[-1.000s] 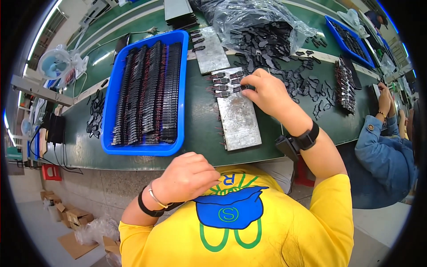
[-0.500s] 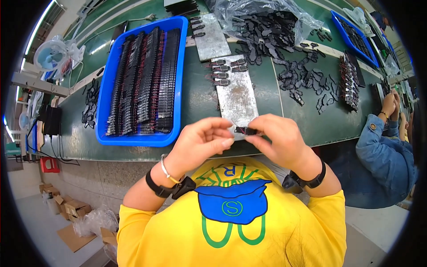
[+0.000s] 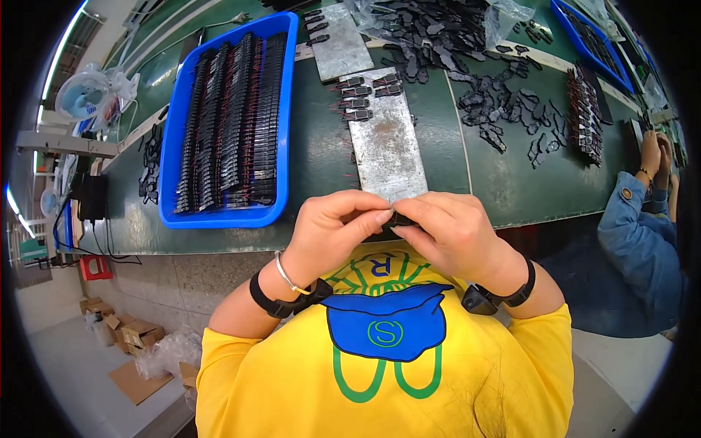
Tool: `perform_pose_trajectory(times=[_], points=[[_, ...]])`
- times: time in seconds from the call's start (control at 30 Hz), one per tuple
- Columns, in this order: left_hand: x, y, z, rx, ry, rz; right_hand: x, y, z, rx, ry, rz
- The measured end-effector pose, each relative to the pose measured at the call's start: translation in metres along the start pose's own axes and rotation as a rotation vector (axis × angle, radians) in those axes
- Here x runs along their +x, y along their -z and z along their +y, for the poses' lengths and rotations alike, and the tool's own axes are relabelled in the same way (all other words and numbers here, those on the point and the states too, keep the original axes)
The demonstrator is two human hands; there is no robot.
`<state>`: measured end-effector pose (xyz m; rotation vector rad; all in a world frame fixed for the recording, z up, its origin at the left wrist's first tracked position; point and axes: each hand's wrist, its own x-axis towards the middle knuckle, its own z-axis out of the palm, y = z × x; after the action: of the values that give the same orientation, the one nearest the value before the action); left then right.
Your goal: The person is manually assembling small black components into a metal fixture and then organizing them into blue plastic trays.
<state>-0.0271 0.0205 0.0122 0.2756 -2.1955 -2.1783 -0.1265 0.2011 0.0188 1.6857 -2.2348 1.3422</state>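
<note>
My left hand and my right hand meet at the near end of a worn grey metal plate. Between their fingertips is a small black part, mostly hidden by the fingers. Both hands are closed in a pinch on it. At the plate's far end lie several small black parts with red wires, set in two columns. A second metal plate lies beyond, with similar black parts along its left edge.
Left of the plates stands a blue tray packed with rows of black wired parts. Loose flat black pieces spread to the right, near a stack of wired parts. A co-worker's denim sleeve is at far right. A small fan stands far left.
My left fingers have closed in on the black part that my right fingers held, and the hands are now together. The whole view has shifted slightly, with the table higher in it.
</note>
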Motion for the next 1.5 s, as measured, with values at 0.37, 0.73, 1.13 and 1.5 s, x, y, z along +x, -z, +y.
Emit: perform_pose_trajectory(times=[0.37, 0.73, 1.13, 1.5], points=[[-0.002, 0.004, 0.007, 0.457, -0.489, -0.071, -0.004, -0.002, 0.004, 0.065, -0.024, 0.006], [0.000, 0.015, -0.006, 0.037, -0.203, -0.130, -0.006, -0.001, 0.008, 0.023, 0.149, 0.081], [0.000, 0.000, 0.003, -0.185, 0.216, -0.034, -0.006, -0.004, 0.012, -0.163, 0.222, 0.126], [0.003, 0.006, -0.002, -0.165, 0.221, -0.066, -0.007, -0.002, 0.007, -0.201, 0.264, 0.085]])
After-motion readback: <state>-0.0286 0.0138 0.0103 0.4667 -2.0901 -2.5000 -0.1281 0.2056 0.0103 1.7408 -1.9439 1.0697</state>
